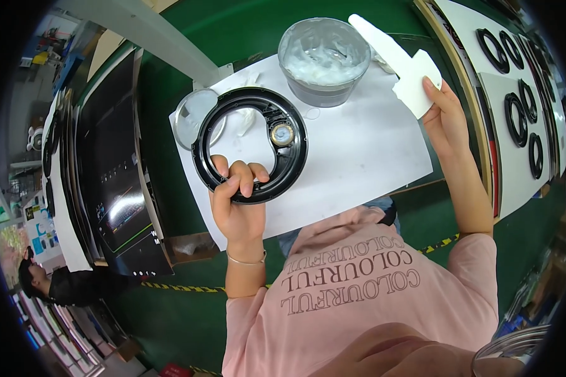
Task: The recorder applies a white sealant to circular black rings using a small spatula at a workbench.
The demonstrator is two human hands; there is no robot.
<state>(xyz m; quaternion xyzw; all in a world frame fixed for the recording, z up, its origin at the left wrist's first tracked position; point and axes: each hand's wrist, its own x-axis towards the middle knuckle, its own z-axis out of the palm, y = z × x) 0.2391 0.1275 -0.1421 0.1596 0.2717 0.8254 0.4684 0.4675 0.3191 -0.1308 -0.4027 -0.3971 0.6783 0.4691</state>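
Observation:
My left hand (238, 195) grips the lower rim of a black ring-shaped plastic housing (294, 160), its fingers curled through the central opening. A round metal-rimmed part (283, 134) sits in the housing's right side. In my right hand (445, 119) is a white flat spatula (393, 53), pinched by its wide end; its narrow end points up and left, close to the tub's rim. The grey tub (324, 95) stands on the white sheet, with pale whitish grease (324, 60) inside and smeared on its walls.
The white sheet (352, 163) covers the worktop. A round clear lid (185, 122) and crumpled tissue lie behind the housing. A grey post (163, 41) rises at the back left. Black rings (516, 119) lie on white boards at right; dark panels (116, 169) stand left. Another person (63, 283) is far left.

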